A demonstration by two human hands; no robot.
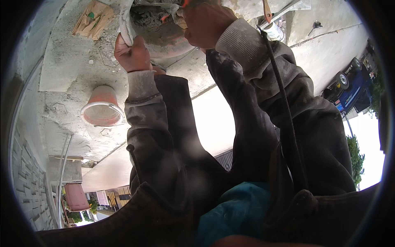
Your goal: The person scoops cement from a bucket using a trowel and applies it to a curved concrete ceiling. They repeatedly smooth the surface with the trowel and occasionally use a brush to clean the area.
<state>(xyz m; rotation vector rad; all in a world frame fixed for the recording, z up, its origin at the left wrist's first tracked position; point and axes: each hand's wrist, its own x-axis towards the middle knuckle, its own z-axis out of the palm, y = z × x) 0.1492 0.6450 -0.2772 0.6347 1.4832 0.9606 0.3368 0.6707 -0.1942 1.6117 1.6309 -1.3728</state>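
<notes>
My left hand (pixel 133 55) is closed round a pale, crumpled edge (pixel 126 22) that looks like the mouth of a sack. Below and between my hands is a reddish, rounded tub (pixel 170 48), with grey, lumpy mortar-like material (pixel 150 18) showing above it. On the far side of the opening my right hand (pixel 207 24) is also closed, its fingers bent at the pale edge. A small orange piece shows by those fingers. What the right hand holds is partly hidden by the hand itself and the frame's top edge.
A reddish bucket (pixel 103 95) with a pale rim stands left. Split wood (pixel 94 19) and bent wire (pixel 108 55) lie on the dusty ground. A wooden handle (pixel 267 11) and white can (pixel 274 32) are at right. A blue vehicle (pixel 352 92) is farther off.
</notes>
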